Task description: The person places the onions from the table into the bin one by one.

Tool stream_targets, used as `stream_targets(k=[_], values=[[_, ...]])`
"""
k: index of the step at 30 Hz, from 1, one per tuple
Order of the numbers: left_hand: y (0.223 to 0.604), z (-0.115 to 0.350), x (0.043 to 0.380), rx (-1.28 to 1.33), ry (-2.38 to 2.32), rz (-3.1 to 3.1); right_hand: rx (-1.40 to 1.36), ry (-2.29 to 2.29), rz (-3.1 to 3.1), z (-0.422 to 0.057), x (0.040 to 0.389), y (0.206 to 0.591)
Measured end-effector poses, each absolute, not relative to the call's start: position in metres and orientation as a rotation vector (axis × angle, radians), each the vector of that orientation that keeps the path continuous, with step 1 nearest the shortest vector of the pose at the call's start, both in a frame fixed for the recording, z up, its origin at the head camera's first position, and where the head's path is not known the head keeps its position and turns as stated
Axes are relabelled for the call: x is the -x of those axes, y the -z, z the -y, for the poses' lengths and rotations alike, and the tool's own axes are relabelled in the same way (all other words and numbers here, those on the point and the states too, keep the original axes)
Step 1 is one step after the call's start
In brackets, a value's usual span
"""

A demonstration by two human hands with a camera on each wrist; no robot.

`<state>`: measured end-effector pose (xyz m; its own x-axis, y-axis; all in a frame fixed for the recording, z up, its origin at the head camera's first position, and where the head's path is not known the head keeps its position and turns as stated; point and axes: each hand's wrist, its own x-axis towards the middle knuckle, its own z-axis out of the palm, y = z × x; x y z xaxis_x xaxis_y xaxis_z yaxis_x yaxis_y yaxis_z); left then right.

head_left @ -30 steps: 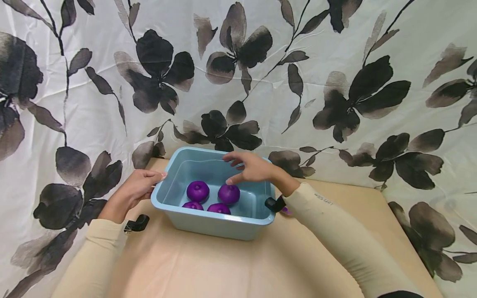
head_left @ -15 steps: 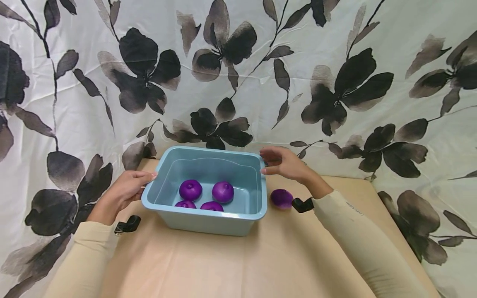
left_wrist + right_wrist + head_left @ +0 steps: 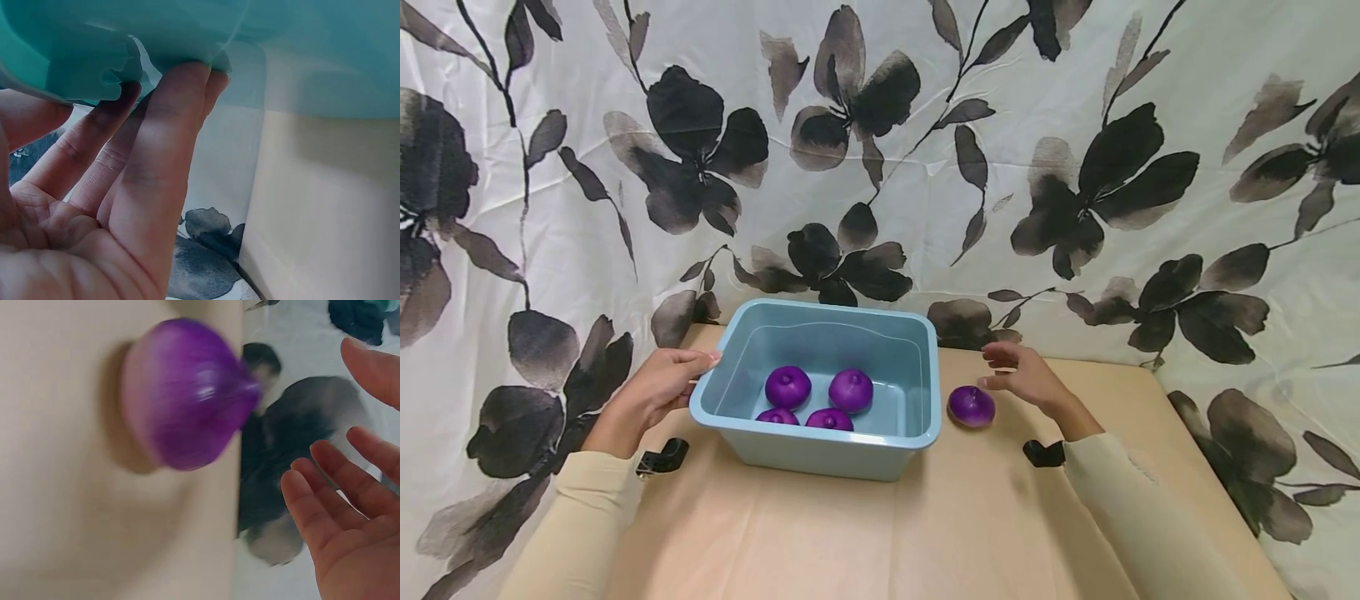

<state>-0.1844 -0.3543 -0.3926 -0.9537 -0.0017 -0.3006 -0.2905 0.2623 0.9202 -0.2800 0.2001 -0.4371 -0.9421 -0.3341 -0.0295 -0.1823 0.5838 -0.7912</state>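
A light blue plastic tub [image 3: 820, 454] stands on the table, with several purple onions [image 3: 851, 391] on its floor; the front ones are partly hidden by its near wall. My left hand [image 3: 662, 383] pinches the tub's left rim, thumb above and fingers underneath, as the left wrist view shows against the tub wall [image 3: 300, 37]. One more purple onion [image 3: 972, 407] sits on the table just right of the tub. Beside and slightly behind it hovers my right hand [image 3: 1026, 379], fingers loosely bent and holding nothing. The right wrist view shows that onion [image 3: 187, 394] apart from the fingertips [image 3: 297, 481].
The tan table [image 3: 850, 533] extends in front of the tub and off to the right. A white curtain with dark flowers [image 3: 955, 192] hangs close behind the table's back edge. Black wrist cameras [image 3: 662, 457] are strapped to both wrists.
My right hand has moved out from over the tub to the right, and is now beside the loose onion, which was mostly hidden before. My left hand keeps its hold on the rim.
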Motion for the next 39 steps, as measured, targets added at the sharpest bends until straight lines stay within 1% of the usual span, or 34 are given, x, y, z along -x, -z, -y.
stream_targets(k=[5, 11, 15, 28, 39], values=[[0.392, 0.354, 0.185, 0.280, -1.747, -2.301, 0.422, 1.359, -2.607, -0.208, 0.273, 0.466], [0.392, 0.354, 0.183, 0.276, -1.747, -2.298, 0.310, 1.421, -2.559, -0.207, 0.261, 0.495], [0.392, 0.355, 0.183, 0.269, -1.747, -2.301, 0.238, 1.410, -2.536, -0.203, 0.257, 0.507], [0.394, 0.355, 0.184, 0.275, -1.751, -2.300, 0.185, 1.364, -2.601, -0.194, 0.255, 0.524], [0.394, 0.354, 0.184, 0.288, -1.754, -2.304, 0.208, 1.350, -2.649, -0.190, 0.250, 0.520]])
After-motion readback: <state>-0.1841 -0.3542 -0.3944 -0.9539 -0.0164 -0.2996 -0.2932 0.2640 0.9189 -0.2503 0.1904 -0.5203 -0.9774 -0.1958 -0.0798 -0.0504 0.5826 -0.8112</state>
